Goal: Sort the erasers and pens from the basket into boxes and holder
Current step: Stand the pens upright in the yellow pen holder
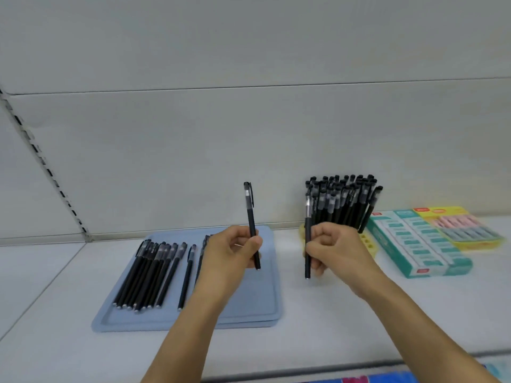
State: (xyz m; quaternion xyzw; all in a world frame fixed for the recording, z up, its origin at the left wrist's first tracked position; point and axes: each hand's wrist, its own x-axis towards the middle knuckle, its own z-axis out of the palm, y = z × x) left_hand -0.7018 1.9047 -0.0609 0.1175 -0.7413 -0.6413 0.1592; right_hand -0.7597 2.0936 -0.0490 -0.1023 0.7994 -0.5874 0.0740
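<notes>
While both fists grip upright pens | left hand: black pen | right hand: second pen | pen holder at 2 o'clock.

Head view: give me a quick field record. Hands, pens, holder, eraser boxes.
left hand: grips one black pen, upright, cap up
right hand: grips a second pen, upright
blue tray: loose pens lying flat, mostly bunched at its left
yellow holder: many pens standing in it, some slots free
green eraser box: right of holder, filled
yellow eraser box: behind green box, pink and blue erasers
</notes>
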